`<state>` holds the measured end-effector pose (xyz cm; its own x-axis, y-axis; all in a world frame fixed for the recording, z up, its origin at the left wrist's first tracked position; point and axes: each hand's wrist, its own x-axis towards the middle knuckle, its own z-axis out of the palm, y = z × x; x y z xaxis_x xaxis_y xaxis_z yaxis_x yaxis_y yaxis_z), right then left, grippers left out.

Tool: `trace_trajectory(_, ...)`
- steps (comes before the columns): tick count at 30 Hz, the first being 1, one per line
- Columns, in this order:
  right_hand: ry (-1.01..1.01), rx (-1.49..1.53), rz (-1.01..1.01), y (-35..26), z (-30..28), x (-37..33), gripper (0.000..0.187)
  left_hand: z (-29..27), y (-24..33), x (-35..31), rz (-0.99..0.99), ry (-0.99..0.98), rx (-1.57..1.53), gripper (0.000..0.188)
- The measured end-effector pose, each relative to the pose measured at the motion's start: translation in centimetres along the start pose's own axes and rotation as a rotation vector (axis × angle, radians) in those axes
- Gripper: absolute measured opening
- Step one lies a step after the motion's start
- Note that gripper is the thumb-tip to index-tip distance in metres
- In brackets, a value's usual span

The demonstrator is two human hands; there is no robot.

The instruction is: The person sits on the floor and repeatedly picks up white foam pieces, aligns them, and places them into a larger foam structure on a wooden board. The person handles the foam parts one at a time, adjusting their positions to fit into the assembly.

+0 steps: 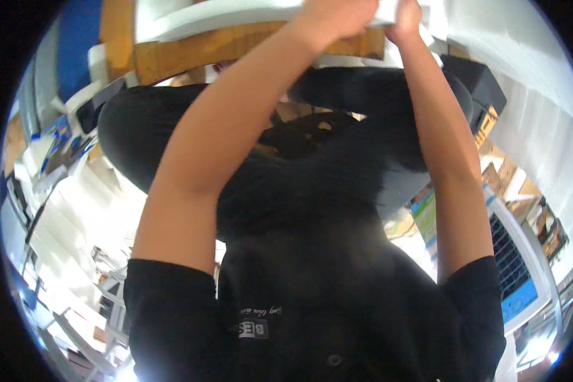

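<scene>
Both my arms reach forward over my lap to the top of the head view. My left hand [345, 14] is closed, with its far part cut off by the upper edge. Close beside it on the right, my right hand [406, 20] is also closed and partly cut off. Between the two hands shows a smooth white object [386, 13], touching or almost touching both; its kind cannot be made out. What the fingers hold is hidden. Just below my left hand runs a wooden bar [213, 52], with a white curved surface [223, 20] above it.
My legs [153, 127] in dark trousers are spread under the arms. At the right stands a black box-like thing [474, 83] beside a white sheet-like surface [535, 57]. A white-framed crate [522, 254] lies lower right. Blue and white clutter [60, 143] fills the left.
</scene>
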<state>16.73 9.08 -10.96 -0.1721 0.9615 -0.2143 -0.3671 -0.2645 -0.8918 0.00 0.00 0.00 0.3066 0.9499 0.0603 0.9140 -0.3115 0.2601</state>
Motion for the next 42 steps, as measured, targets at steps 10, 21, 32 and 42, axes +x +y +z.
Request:
trace_trajectory(10,0.179,-0.205,-0.103,-4.3,1.9,-2.0,0.047,-1.8,0.0,-2.7,-0.092,0.629,-0.018,0.055)
trace_trajectory(21,-0.196,-1.581,-0.598,-3.3,17.4,-6.8,0.074,-0.8,-17.9,-17.7,-1.154,1.150,-0.484,0.101)
trace_trajectory(32,-0.632,-1.951,-0.755,-3.6,17.5,-8.6,0.062,-1.0,-15.9,-18.5,-0.919,1.169,-1.035,0.087)
trace_trajectory(42,-0.570,-2.050,-0.870,-1.8,17.7,-8.1,0.050,-0.6,-16.2,-18.1,-1.028,1.154,-0.919,0.089)
